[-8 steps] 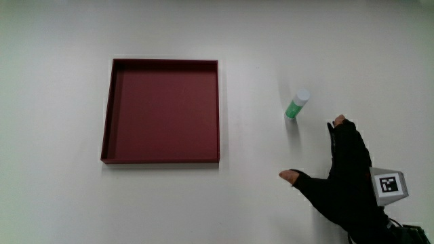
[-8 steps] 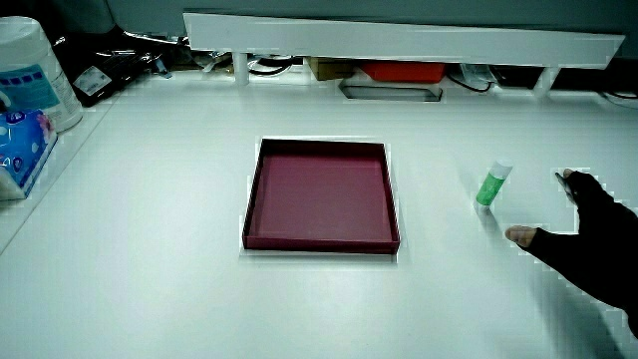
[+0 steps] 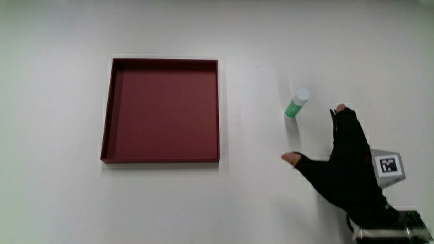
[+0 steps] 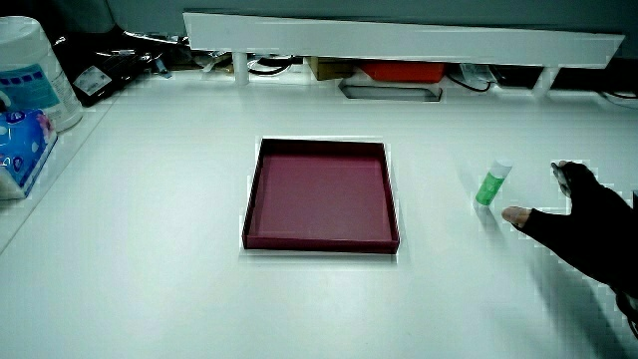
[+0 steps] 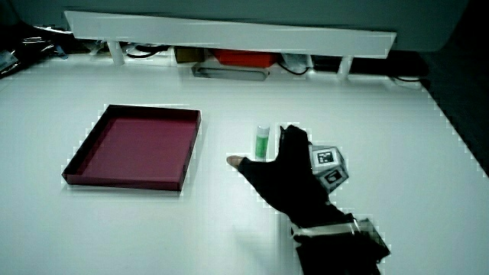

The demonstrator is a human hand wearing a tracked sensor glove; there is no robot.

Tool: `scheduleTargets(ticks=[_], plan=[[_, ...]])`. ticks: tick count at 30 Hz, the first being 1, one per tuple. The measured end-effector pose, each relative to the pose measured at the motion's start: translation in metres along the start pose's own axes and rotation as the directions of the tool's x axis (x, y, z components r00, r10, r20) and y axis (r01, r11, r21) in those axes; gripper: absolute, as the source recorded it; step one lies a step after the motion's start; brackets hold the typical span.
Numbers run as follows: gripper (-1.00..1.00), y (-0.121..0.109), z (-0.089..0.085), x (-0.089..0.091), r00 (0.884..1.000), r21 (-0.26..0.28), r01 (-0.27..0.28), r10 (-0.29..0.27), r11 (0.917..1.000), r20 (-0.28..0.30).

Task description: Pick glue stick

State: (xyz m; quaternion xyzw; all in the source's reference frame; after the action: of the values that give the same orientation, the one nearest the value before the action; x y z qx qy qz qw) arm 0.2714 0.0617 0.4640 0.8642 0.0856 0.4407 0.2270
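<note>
A green glue stick [image 3: 296, 104] with a white cap stands upright on the white table, beside the dark red tray [image 3: 108, 108]; it shows in both side views [image 4: 492, 183] [image 5: 262, 143]. The hand [image 3: 342, 166] in its black glove is just nearer to the person than the glue stick, close to it but apart. Its fingers are spread, thumb stretched toward the tray, and it holds nothing. The patterned cube [image 3: 388, 167] sits on the hand's back [image 5: 327, 165]. In a side view the hand [image 4: 583, 227] is beside the glue stick.
The square red tray [image 4: 254, 194] [image 5: 84, 145] holds nothing. A low white partition [image 4: 399, 40] runs along the table's edge farthest from the person, with cables and boxes under it. A white tub [image 4: 35, 80] and a blue packet [image 4: 20, 150] stand at the table's corner.
The hand has moved a little toward the glue stick, away from the person. The glue stick and tray have not moved.
</note>
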Motion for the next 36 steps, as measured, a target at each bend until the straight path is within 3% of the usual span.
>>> scheduleTargets(ticks=[2,8,9,12,14,15,17,19,21,22,23,24,25,26,27,28,29,30,32,33,34,35,36], plan=[[0.00,0.007,0.000,0.003,0.997,-0.008,0.074,-0.074,0.9972,-0.028],[0.00,0.036,-0.003,0.014,0.987,-0.025,0.068,-0.071,0.9974,-0.143],[0.00,0.042,-0.004,0.018,0.987,-0.019,0.077,-0.079,0.9969,-0.137],[0.00,0.053,-0.006,0.020,0.976,-0.017,0.043,-0.045,0.9989,-0.211],[0.00,0.062,-0.008,0.025,0.976,-0.017,0.050,-0.052,0.9986,-0.210],[0.00,0.064,-0.009,0.023,0.968,-0.022,0.055,-0.059,0.9982,-0.244],[0.00,0.071,-0.011,0.025,0.968,-0.013,0.047,-0.049,0.9988,-0.247],[0.00,0.076,-0.013,0.024,0.958,-0.016,0.038,-0.041,0.9992,-0.283],[0.00,0.081,-0.015,0.028,0.962,-0.006,0.044,-0.044,0.9990,-0.270],[0.00,0.082,-0.016,0.027,0.956,-0.006,0.046,-0.045,0.9989,-0.289],[0.00,0.081,-0.017,0.025,0.967,0.070,0.043,-0.024,0.9966,-0.253],[0.00,0.085,-0.018,0.028,0.954,-0.004,0.052,-0.051,0.9986,-0.297],[0.00,0.086,-0.019,0.028,0.954,-0.002,0.052,-0.051,0.9986,-0.294],[0.00,0.086,-0.019,0.025,0.962,0.077,0.049,-0.026,0.9958,-0.271],[0.00,0.087,-0.020,0.024,0.962,0.061,0.051,-0.033,0.9968,-0.271],[0.00,0.090,-0.021,0.029,0.948,-0.006,0.046,-0.046,0.9989,-0.316],[0.00,0.088,-0.022,0.027,0.959,0.063,0.045,-0.025,0.9970,-0.284],[0.00,0.087,-0.022,0.023,0.956,0.079,0.044,-0.019,0.9959,-0.293],[0.00,0.090,-0.025,0.028,0.953,0.054,0.066,-0.047,0.9964,-0.298],[0.03,0.092,-0.025,0.030,0.938,-0.003,0.047,-0.045,0.9989,-0.343],[0.06,0.090,-0.025,0.029,0.948,0.068,0.057,-0.032,0.9960,-0.317],[0.09,0.090,-0.025,0.031,0.954,0.088,0.044,-0.016,0.9951,-0.300],[0.13,0.090,-0.026,0.032,0.931,0.034,0.042,-0.027,0.9985,-0.363]])
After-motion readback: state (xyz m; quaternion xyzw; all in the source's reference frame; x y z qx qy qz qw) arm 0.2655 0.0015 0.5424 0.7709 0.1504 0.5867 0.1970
